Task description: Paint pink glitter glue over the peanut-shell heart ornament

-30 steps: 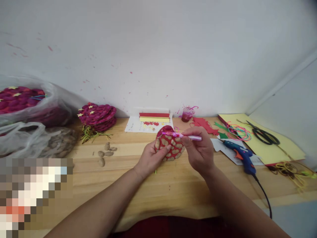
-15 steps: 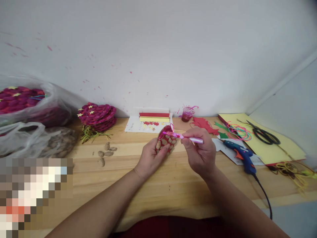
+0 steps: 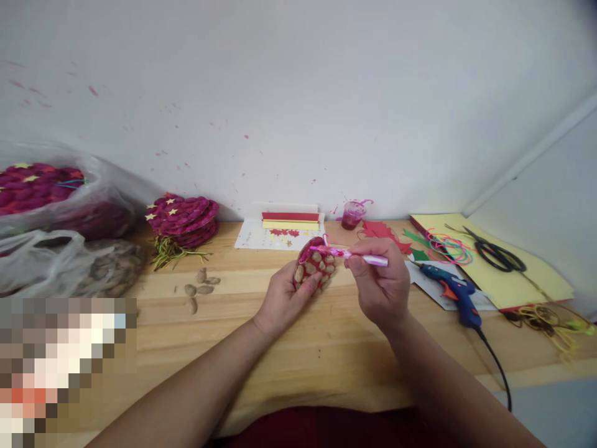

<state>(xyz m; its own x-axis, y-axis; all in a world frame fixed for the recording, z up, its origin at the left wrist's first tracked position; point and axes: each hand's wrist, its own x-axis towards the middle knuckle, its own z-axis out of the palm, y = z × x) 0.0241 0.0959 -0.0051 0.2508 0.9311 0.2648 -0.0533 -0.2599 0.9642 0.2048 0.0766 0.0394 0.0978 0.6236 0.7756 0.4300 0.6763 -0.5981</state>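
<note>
My left hand [image 3: 284, 298] is closed around a red disc covered with peanuts [image 3: 313, 269], holding it tilted above the table. Magenta paint coats part of the disc's upper left edge, and a thin loop of string shows at its top. Pinched in my right hand [image 3: 381, 283] is a paintbrush [image 3: 368, 259] with a pale handle smeared in pink. Its tip touches the painted edge of the disc. Behind the hands, by the wall, stands a small clear cup of magenta paint [image 3: 352, 215].
At left are a stack of magenta peanut discs [image 3: 186, 214], loose peanuts [image 3: 192, 290] and a plastic bag of peanuts [image 3: 107, 267]. A glue gun [image 3: 454, 289], scissors [image 3: 499, 252] and yellow paper [image 3: 541, 274] lie at right. Paper stars [image 3: 284, 234] are at the back.
My right hand and the brush have shifted slightly to the right. The disc has turned a little, showing more of its peanut-covered face.
</note>
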